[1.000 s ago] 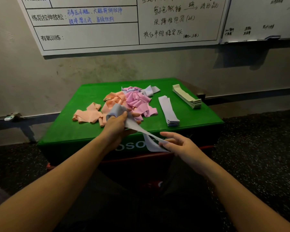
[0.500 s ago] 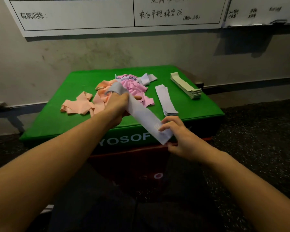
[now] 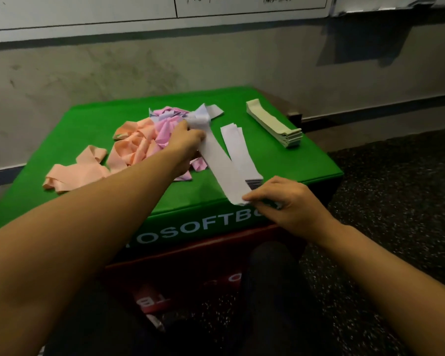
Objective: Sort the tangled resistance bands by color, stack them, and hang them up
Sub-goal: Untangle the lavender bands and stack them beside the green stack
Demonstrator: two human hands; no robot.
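Sorting is in hand: the left hand (image 3: 188,140) grips the far end of a lavender band (image 3: 220,160) and the right hand (image 3: 280,199) pinches its near end, stretched just left of the lavender stack (image 3: 238,150) on the green box (image 3: 293,163). Next, I judge, it must be laid flat on that stack, edges aligned; the tangled pile (image 3: 144,140) remains at the left.

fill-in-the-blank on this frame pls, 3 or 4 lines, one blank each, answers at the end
1. The band stretched between both hands is pale ____.
2. The right hand pinches the band's end at the ____ edge of the green box.
3. The left hand grips the band beside the tangled pile of pink and ____ bands.
4. The folded stack at the far right is ____.

Answers: lavender; near; peach; beige
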